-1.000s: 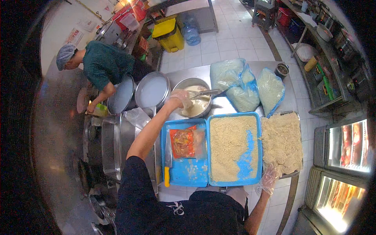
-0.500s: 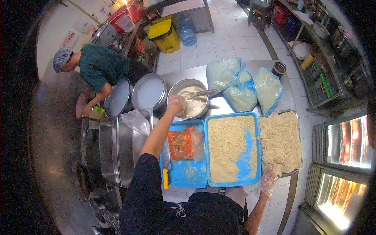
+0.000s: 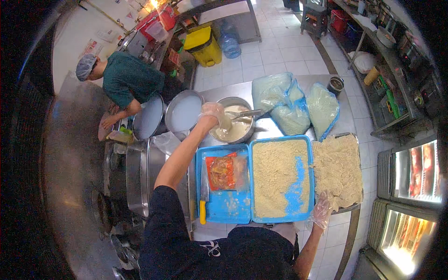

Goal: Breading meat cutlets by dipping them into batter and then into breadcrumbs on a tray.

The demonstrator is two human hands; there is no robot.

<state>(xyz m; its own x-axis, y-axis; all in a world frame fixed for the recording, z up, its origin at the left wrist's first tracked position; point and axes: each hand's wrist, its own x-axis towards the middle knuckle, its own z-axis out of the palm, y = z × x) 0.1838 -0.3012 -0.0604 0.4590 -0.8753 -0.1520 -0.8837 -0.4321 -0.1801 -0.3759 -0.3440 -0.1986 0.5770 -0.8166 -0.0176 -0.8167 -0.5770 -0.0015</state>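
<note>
Centre frame, steel counter (image 3: 275,128). Right of centre we see the blue crumb tray (image 3: 281,179), with a loose crumb heap (image 3: 337,170) further right. Left of it, a blue tray (image 3: 224,186) holds a marinated piece in plastic (image 3: 227,171) and a yellow-handled knife (image 3: 203,196). Above, the steel batter bowl (image 3: 234,125) with a whisk (image 3: 245,114). Our gloved left hand (image 3: 212,113) hangs over the bowl's left rim, fingers curled; we cannot tell what it pinches. Our gloved right hand (image 3: 321,212), lower right, rests spread at the crumb tray's corner. We'd let batter drip off over the bowl and keep the right hand dry.
</note>
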